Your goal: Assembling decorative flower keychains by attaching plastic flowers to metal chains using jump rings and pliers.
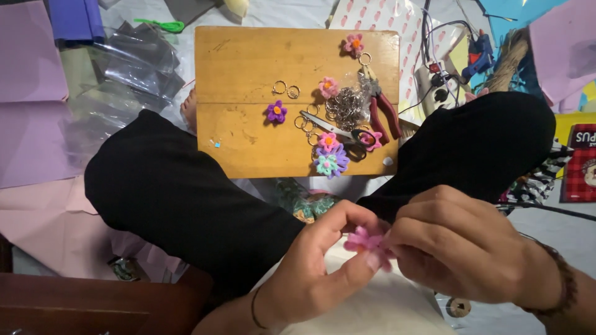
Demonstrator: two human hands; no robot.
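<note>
A small pink fuzzy flower (365,241) sits between the fingertips of both hands, low in the view above my lap. My left hand (316,267) pinches it from the left. My right hand (459,248) grips its right side, fingers curled. Ahead of my crossed legs lies a wooden board (248,62) carrying several more fuzzy flowers, among them a purple one (276,111) and a pink one (328,87), plus loose metal rings (286,90), a pile of key rings (347,102), scissors (332,129) and red-handled pliers (382,111).
Pink and purple paper sheets (28,118) and clear plastic bags (133,68) cover the floor on the left. A blue glue gun (481,53), a power strip (434,87) and cables lie at the upper right. A red checked packet (580,164) is at the right edge.
</note>
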